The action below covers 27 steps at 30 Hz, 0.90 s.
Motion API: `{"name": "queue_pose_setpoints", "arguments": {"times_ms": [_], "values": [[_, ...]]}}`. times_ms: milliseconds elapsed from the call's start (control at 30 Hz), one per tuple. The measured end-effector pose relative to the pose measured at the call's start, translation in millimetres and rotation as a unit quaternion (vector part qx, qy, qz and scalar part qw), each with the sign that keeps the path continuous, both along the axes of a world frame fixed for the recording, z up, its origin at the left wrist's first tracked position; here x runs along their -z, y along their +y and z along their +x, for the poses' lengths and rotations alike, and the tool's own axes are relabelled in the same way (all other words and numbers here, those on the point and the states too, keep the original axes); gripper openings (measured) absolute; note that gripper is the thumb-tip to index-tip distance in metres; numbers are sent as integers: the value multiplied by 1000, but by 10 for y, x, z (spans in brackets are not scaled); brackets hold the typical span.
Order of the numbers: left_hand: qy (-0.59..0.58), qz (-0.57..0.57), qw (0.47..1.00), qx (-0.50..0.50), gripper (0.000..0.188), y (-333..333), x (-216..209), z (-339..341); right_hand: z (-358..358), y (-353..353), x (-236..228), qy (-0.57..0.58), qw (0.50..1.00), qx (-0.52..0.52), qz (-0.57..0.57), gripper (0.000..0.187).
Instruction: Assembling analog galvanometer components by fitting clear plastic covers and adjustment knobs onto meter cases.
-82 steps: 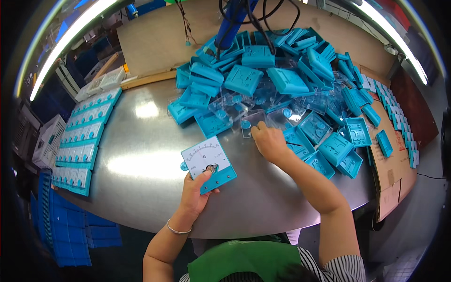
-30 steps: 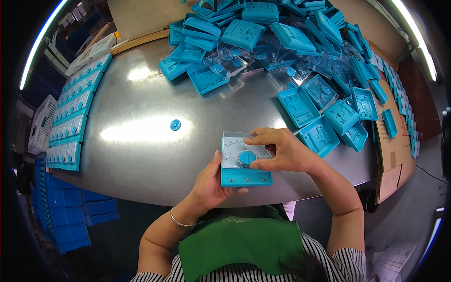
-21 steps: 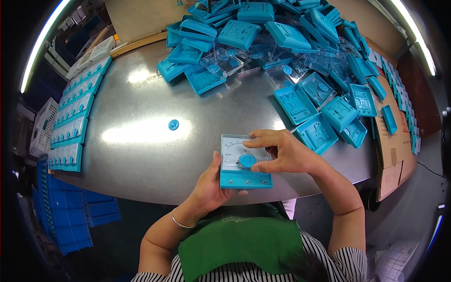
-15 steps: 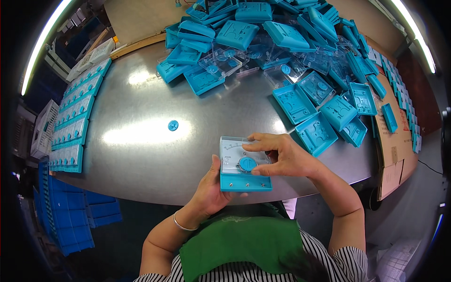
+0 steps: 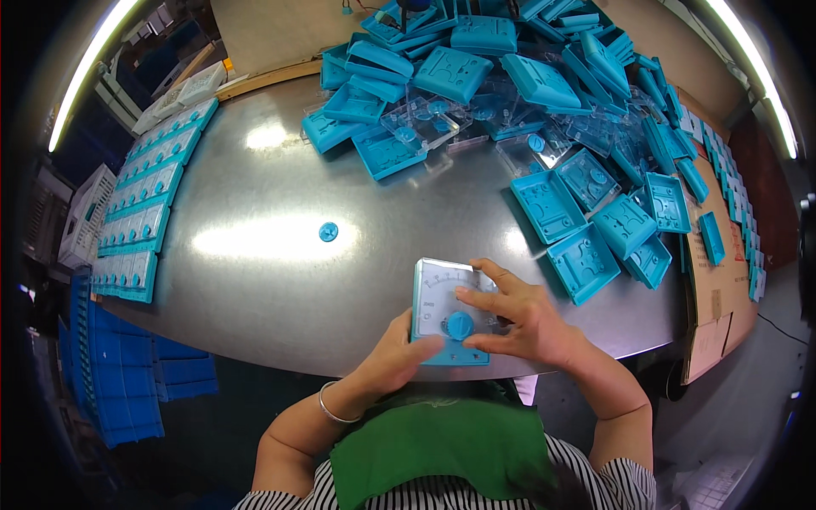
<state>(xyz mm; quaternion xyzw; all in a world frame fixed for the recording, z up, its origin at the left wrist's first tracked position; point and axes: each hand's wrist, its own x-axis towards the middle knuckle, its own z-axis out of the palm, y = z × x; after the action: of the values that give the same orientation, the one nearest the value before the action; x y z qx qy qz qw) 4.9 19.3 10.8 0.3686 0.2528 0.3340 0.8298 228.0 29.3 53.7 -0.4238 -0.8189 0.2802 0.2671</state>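
Note:
Near the front edge of the table I hold an analog meter (image 5: 433, 293) with a scale, a clear cover and a blue base. My left hand (image 5: 398, 352) grips its lower left side, the thumb lying over the blue front strip. The fingers of my right hand (image 5: 535, 323) rest on the cover's right part, with the thumb beside the round blue knob (image 5: 460, 325). That hand hides part of the scale and the meter's right edge. A small loose blue round piece (image 5: 328, 231) lies on the metal table (image 5: 255, 297), left of the meter.
A heap of blue housings (image 5: 455, 74) and clear covers (image 5: 425, 123) fills the back right. Rows of assembled meters (image 5: 136, 217) line the left edge. Cardboard (image 5: 710, 289) with more meters stands at the right, and blue crates (image 5: 127, 374) below left.
The meter has moved slightly right and nearer, and now faces up more squarely. My left thumb has come over its front strip; my right hand stays at the cover and knob.

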Motion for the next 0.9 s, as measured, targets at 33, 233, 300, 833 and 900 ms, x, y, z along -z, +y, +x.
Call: {"name": "queue_pose_setpoints", "arguments": {"times_ms": [33, 233, 300, 833, 900], "values": [[56, 49, 997, -10, 56, 22, -11, -6, -24, -20, -16, 0, 1000, 3, -1, 64], [19, -33, 999, -24, 56, 13, -6, -152, 71, -149, -62, 217, 939, 203, -173, 42], [10, -33, 999, -16, 56, -48, -64, -120, 46, -148, -2, 255, 842, 199, -431, 28], [-38, -61, 997, 30, 53, -220, -150, 35, -141, -465, 404, 344, 914, 26, -211, 16], [-38, -67, 997, 30, 53, -235, -152, 37, -121, -470, 397, 340, 913, 13, -226, 19]]}}
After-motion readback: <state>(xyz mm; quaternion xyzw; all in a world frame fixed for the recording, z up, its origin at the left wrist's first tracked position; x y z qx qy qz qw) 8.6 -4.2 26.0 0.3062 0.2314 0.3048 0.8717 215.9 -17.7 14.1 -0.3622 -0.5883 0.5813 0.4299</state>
